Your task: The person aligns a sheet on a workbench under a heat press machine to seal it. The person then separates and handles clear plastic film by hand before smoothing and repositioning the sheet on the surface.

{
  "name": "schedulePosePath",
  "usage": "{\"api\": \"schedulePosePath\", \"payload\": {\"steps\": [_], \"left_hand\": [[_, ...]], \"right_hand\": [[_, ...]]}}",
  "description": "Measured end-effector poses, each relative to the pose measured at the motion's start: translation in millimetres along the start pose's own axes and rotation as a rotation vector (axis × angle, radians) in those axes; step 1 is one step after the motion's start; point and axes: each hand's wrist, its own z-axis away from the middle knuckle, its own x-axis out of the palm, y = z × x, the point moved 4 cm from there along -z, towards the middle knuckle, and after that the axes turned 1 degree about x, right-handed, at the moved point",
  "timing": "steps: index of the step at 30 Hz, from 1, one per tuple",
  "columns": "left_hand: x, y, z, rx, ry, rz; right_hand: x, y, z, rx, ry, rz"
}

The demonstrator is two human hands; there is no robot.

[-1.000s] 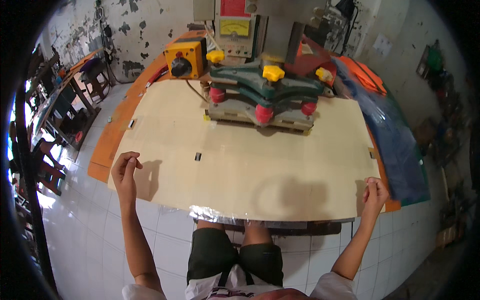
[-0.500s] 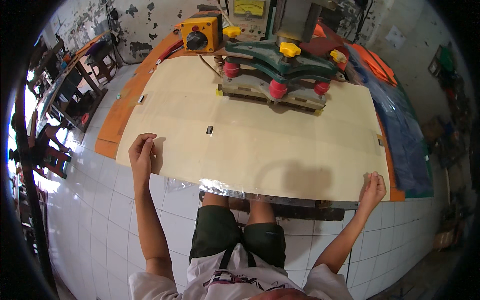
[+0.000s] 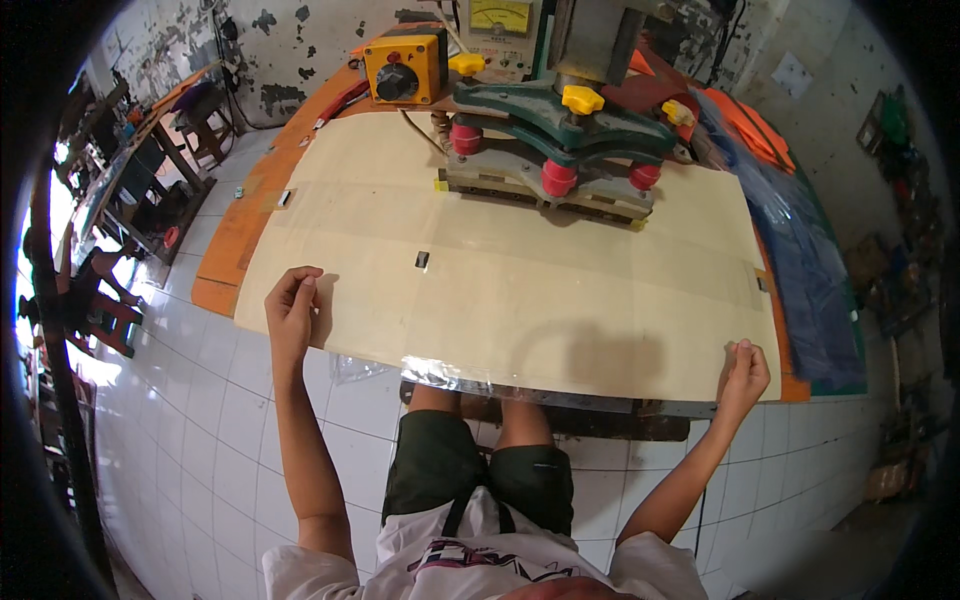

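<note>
Floor (image 3: 190, 395), white tile, beneath everything. Table (image 3: 225, 268), orange, its left edge exposed. Board (image 3: 540, 275), cream, broad, lying flat on the table, front edge above the person's knees. Plastic sheeting (image 3: 800, 265), blue, draped along the table's right side. Press (image 3: 558, 142), green metal with red posts, standing over the rear of the board. Box (image 3: 420, 66), yellow, black dial on the front, left of the press. Clear plastic (image 3: 430, 373), glossy, along the board's front edge between the two hands; its full outline cannot be made out. Left hand (image 3: 290, 308), bare, above the board's front left corner, fingers bent in to the thumb. Right hand (image 3: 746, 376), bare, at the front right corner, fingers likewise curled; whether either hand pinches the clear plastic cannot be told. Knobs (image 3: 582, 99), yellow, atop the press. Dark patch (image 3: 422, 260), small, on the board, left of centre.
</note>
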Motion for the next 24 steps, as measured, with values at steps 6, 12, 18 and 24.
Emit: {"api": "schedulePosePath", "payload": {"steps": [6,12,18,24], "left_hand": [[-0.7,-1.8,0.0,0.004,-0.003,-0.010],[-1.0,0.3,1.1,-0.007,-0.019,-0.041],[-1.9,3.6,1.4,0.009,-0.009,-0.028],[-2.0,1.4,1.1,0.009,-0.020,-0.013]], "right_hand": [[7.0,-11.8,3.3,-0.011,-0.010,-0.010],[6.5,-11.5,2.4,-0.029,-0.020,-0.008],[6.9,-5.6,2.8,0.019,-0.003,-0.022],[4.9,-2.7,1.4,0.017,0.000,-0.017]]}}
